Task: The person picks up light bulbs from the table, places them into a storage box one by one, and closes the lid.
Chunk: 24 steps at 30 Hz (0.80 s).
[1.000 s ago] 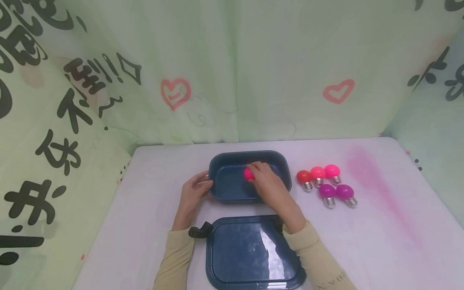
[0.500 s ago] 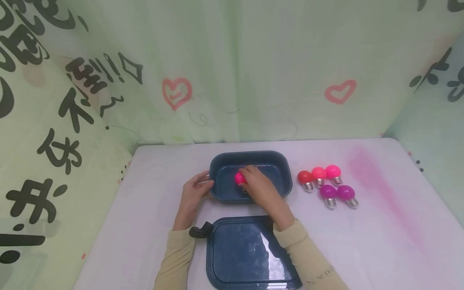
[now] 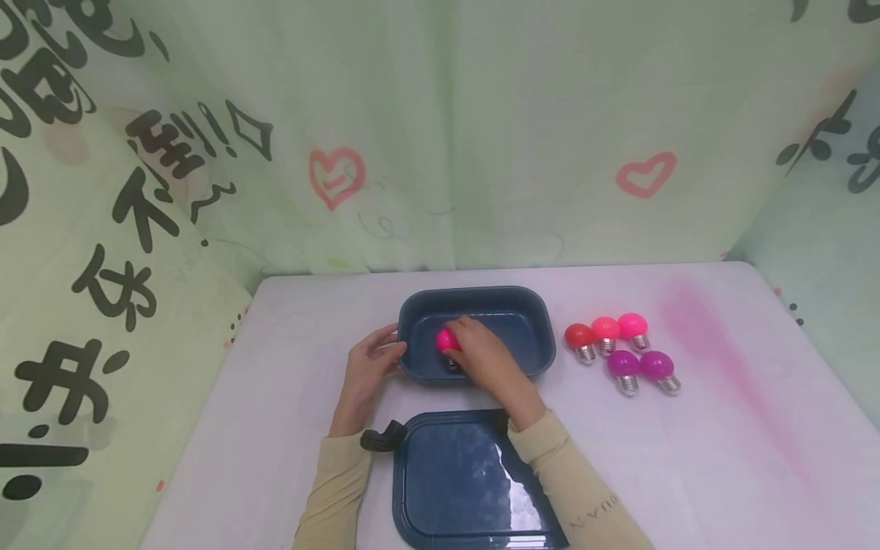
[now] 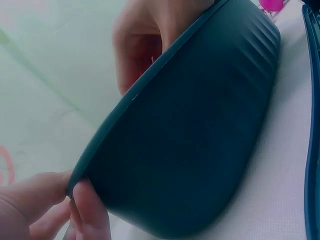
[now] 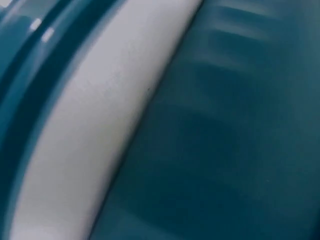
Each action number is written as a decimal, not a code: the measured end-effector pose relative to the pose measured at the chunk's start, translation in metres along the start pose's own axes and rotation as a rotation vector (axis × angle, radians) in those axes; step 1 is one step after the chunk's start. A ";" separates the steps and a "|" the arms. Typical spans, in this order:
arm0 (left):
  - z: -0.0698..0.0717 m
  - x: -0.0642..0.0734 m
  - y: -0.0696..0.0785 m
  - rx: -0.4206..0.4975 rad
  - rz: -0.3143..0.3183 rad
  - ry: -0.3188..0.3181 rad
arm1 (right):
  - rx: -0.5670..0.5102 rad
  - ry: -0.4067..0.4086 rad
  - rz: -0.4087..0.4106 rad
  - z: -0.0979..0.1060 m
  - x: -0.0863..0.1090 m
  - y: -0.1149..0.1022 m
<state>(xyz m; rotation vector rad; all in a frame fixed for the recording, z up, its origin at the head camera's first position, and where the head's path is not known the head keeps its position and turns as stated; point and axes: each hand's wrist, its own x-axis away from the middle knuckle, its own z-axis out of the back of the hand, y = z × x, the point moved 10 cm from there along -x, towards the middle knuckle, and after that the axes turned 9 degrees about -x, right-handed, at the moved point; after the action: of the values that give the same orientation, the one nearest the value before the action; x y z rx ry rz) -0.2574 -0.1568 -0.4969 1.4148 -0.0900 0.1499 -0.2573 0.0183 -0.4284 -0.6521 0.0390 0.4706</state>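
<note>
In the head view, a dark blue rectangular box point(image 3: 512, 325) stands at the middle of the table. My right hand point(image 3: 488, 357) reaches over its near side and grips a bright pink light bulb point(image 3: 447, 339) low inside it, the metal base downward. My left hand point(image 3: 364, 372) holds the box's left end. The left wrist view has the left thumb and fingers point(image 4: 92, 210) pinching the rim at a corner, while the right hand point(image 4: 145, 42) dips behind the box wall. The right wrist view takes in the outer wall point(image 5: 215, 135) of the box; the right hand is out of sight there.
A dark blue lid point(image 3: 461, 481) lies in front of the box. To the right rest a red bulb point(image 3: 580, 334), a coral bulb point(image 3: 605, 328), a pink bulb point(image 3: 632, 325) and two purple bulbs point(image 3: 622, 363). A printed green curtain point(image 3: 481, 153) hangs behind the table.
My right hand has carried the pink light bulb leftward and slightly lower inside the box. The left hand stays at the box's left end.
</note>
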 end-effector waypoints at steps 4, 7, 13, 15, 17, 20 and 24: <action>0.000 0.001 -0.001 -0.003 -0.002 0.002 | -0.002 -0.006 0.008 -0.001 -0.001 0.000; -0.001 0.003 0.004 -0.001 -0.001 -0.004 | 0.002 -0.009 0.021 -0.003 -0.002 0.000; 0.001 0.000 0.000 0.006 -0.002 0.007 | -0.010 -0.013 0.038 -0.005 -0.005 -0.001; 0.001 0.000 0.000 0.006 -0.002 0.009 | -0.022 -0.020 0.029 -0.006 -0.005 -0.001; 0.001 0.000 0.000 0.004 -0.005 0.009 | -0.031 -0.030 0.016 -0.007 -0.006 0.000; 0.001 0.000 0.001 0.002 -0.010 0.009 | -0.036 -0.042 -0.001 -0.009 -0.006 0.003; 0.000 0.000 0.002 0.003 -0.017 0.011 | -0.029 -0.048 -0.009 -0.009 -0.006 0.005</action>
<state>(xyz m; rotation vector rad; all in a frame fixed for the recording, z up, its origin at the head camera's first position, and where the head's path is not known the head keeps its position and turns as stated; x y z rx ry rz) -0.2577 -0.1566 -0.4953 1.4171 -0.0691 0.1440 -0.2638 0.0136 -0.4371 -0.6688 -0.0159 0.4782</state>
